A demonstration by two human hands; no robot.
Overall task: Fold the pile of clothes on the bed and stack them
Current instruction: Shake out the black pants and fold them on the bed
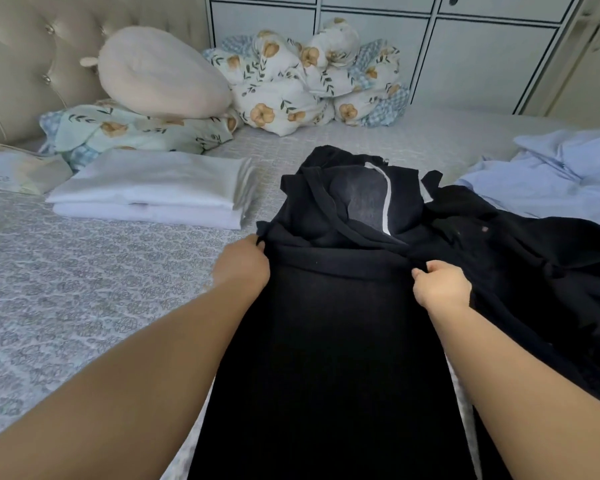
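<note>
A long black garment lies stretched down the middle of the bed toward me. My left hand pinches its left edge at the fold, and my right hand grips its right edge level with it. Beyond the fold the cloth bunches up, showing a dark inner lining with a pale grey trim. More black clothing is heaped to the right. A neat stack of folded white clothes rests on the bed at the left.
A crumpled light blue garment lies at the far right. Floral bedding and a cream plush pillow sit by the tufted headboard. A pale bag lies at the far left. White cabinets stand behind the patterned bedspread.
</note>
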